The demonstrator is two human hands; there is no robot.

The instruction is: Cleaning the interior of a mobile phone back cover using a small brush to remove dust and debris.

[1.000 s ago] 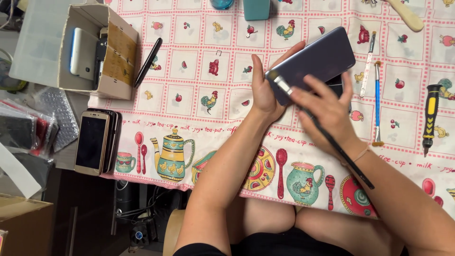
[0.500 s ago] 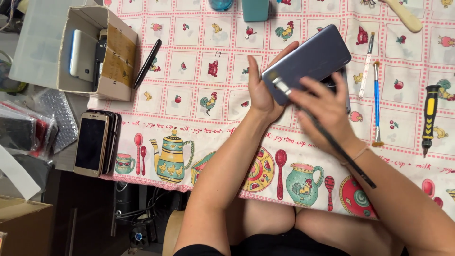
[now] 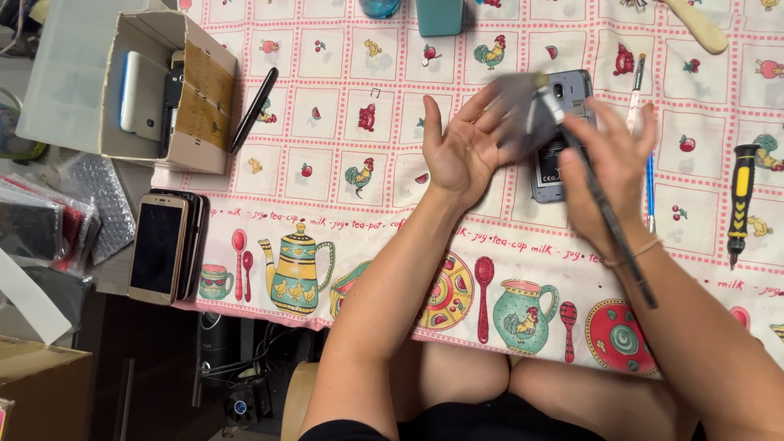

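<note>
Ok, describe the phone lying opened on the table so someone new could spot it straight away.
Start at the patterned tablecloth with its pink grid of roosters and fruit, then go to the person's two raised hands near its upper right. The opened phone lies flat between and just behind them, partly covered by the right hand. Unlike the stacked phones at the left edge, its back is off, baring a dark battery.

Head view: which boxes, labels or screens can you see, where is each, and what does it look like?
Cardboard box: upper left, lying open, beige, phones inside.
Stacked phones: left table edge, gold frame, dark blank screen.
Opened phone: between both hands, grey, its white label partly hidden.
Bubble-wrap bag: far left, silvery.
</note>
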